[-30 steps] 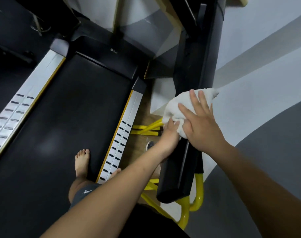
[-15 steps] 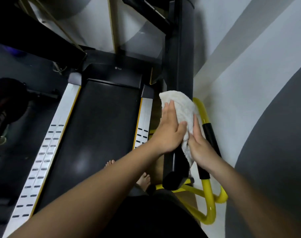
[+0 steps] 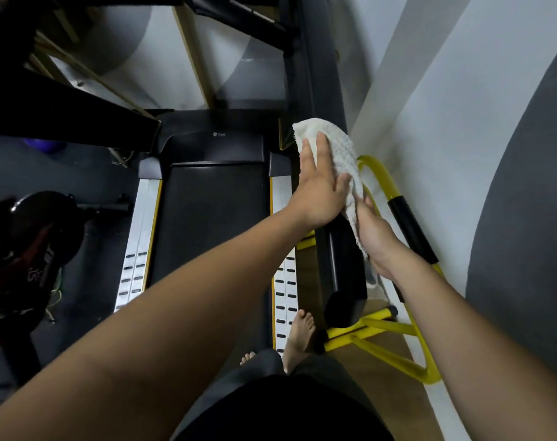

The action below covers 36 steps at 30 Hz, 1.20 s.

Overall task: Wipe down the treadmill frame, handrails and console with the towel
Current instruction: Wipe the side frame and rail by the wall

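well, from the head view, the white towel (image 3: 334,144) lies draped over the top of the treadmill's black handrail (image 3: 342,265), a little right of the frame's centre. its far end is up near the point where the rail meets the dark upright post (image 3: 321,74). the left hand (image 3: 318,192) lies flat on top of the towel, its fingers (image 3: 321,151) straight and close together and the thumb spread out to the right, pressing the cloth onto the rail. the right hand (image 3: 375,237) is against the towel's lower right edge, on the side of the rail that faces the wall. one digit points up along the cloth, but its other fingers are hidden by the hand and the towel, so i cannot tell whether they curl round the cloth or lie flat on it. both bare forearms reach in from the lower edge of the frame.

left of the handrail runs the black running belt (image 3: 213,218), flanked by two silver strips with dark slots: the left side rail (image 3: 140,233) and the right side rail (image 3: 286,281), which is just beside the handrail. a bare foot (image 3: 299,332) shows low in the frame, at the right side rail's edge. right of the handrail, against the grey and white wall (image 3: 445,154), stands a yellow tubular frame (image 3: 382,176) with a black foam sleeve (image 3: 410,230). a dark exercise machine (image 3: 32,233) sits at the left edge.
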{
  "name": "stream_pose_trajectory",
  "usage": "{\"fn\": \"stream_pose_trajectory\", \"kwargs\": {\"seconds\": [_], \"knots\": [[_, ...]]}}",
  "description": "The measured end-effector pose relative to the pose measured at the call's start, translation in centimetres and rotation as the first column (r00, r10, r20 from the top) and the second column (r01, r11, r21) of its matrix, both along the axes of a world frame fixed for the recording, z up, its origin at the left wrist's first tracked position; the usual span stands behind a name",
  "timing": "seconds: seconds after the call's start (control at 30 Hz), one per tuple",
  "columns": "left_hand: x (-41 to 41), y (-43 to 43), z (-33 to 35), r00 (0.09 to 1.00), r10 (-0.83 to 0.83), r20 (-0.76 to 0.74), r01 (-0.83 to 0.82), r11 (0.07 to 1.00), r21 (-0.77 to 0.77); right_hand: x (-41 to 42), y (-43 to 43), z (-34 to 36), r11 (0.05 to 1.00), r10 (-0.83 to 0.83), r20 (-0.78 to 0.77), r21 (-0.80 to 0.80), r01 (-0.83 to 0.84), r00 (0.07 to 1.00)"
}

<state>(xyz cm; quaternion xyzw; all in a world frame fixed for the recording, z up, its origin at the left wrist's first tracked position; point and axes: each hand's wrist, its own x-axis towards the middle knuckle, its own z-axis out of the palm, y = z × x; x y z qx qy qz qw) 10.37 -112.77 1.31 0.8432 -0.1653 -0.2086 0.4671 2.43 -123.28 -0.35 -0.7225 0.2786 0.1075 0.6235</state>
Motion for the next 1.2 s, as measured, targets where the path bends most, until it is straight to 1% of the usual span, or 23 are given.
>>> {"fn": "stream_pose_trajectory", "kwargs": {"seconds": [0.1, 0.27, 0.33, 0.43, 0.53, 0.63, 0.73, 0.8, 0.83, 0.87, 0.9, 0.93, 1.03, 1.1, 1.2], "knots": [[0.0, 0.2, 0.0, 1.000, -0.018, -0.022, 0.019, 1.000, 0.011, -0.2, 0.5, 0.4, 0.999, -0.033, -0.036, -0.033, 0.032, 0.999], [-2.0, 2.1, -0.7, 0.995, -0.083, -0.052, 0.079, 0.994, -0.070, -3.0, 2.0, 1.3, 0.996, -0.006, -0.033, -0.093, 0.003, 0.999], [-3.7, 2.7, -1.3, 0.992, -0.100, -0.074, 0.092, 0.991, -0.101, -4.7, 2.8, 1.7, 0.989, 0.005, -0.043, -0.147, -0.011, 0.999], [-6.2, 3.1, -1.8, 0.991, -0.103, -0.081, 0.094, 0.990, -0.105, -7.0, 3.9, 2.4, 0.966, 0.007, -0.121, -0.254, -0.038, 0.993], [-7.6, 3.7, -2.3, 0.986, -0.127, -0.106, 0.114, 0.986, -0.122, -8.7, 4.8, 2.6, 0.938, 0.020, -0.155, -0.338, -0.073, 0.988], [-8.2, 4.2, -2.4, 0.982, -0.136, -0.128, 0.118, 0.983, -0.144, -9.1, 5.6, 2.5, 0.867, 0.055, -0.209, -0.476, -0.150, 0.976], [-8.4, 4.5, -1.9, 0.973, -0.129, -0.190, 0.097, 0.981, -0.167, -8.7, 6.3, 2.2, 0.755, 0.059, -0.254, -0.621, -0.210, 0.965], [-8.2, 4.5, -1.5, 0.953, -0.104, -0.284, 0.051, 0.981, -0.187, -8.0, 6.8, 2.1, 0.648, 0.090, -0.296, -0.708, -0.282, 0.951], [-7.9, 4.4, -1.3, 0.937, -0.072, -0.341, 0.009, 0.983, -0.182, -7.5, 7.1, 2.0, 0.570, 0.118, -0.321, -0.753, -0.329, 0.939], [-7.5, 4.2, -1.0, 0.919, -0.036, -0.394, -0.033, 0.985, -0.167, -6.9, 7.4, 2.1, 0.511, 0.128, -0.336, -0.784, -0.352, 0.933], [-6.9, 4.0, -0.7, 0.903, -0.010, -0.429, -0.060, 0.987, -0.148, -6.3, 7.7, 2.4, 0.487, 0.118, -0.343, -0.798, -0.355, 0.932], [-6.2, 3.8, -0.5, 0.897, 0.012, -0.443, -0.078, 0.988, -0.132, -5.7, 7.9, 2.7, 0.487, 0.103, -0.342, -0.801, -0.347, 0.934], [-3.8, 3.4, -0.1, 0.894, 0.039, -0.447, -0.111, 0.984, -0.136, -3.4, 7.8, 3.2, 0.432, 0.117, -0.323, -0.835, -0.341, 0.939], [-2.2, 3.1, 0.2, 0.904, 0.055, -0.425, -0.118, 0.985, -0.123, -1.8, 7.2, 3.0, 0.425, 0.141, -0.303, -0.841, -0.334, 0.943], [0.3, 2.0, 0.9, 0.938, 0.092, -0.335, -0.128, 0.988, -0.087, 1.2, 6.1, 2.7, 0.449, 0.164, -0.237, -0.846, -0.286, 0.958]]}}
